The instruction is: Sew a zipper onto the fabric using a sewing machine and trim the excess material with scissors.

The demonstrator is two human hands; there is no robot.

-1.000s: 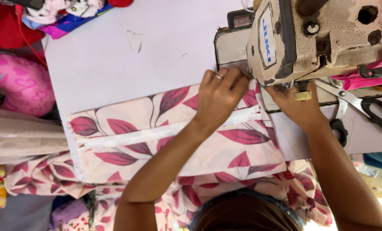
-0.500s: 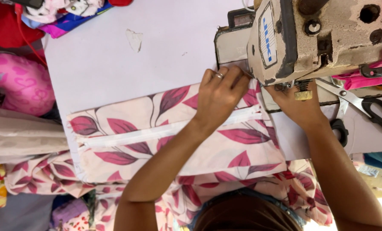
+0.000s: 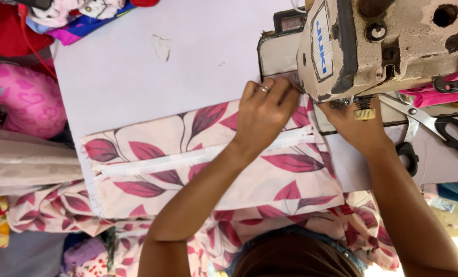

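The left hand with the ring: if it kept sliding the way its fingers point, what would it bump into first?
The left hand points toward the sewing machine. Its fingertips already sit near the machine's base, so it would probably hit that first, though depth is hard to judge.

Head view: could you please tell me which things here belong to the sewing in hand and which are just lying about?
In use: leaf-print fabric, white zipper, sewing machine, left hand, right hand.
Lying about: scissors, pink cushion, cloth pile.
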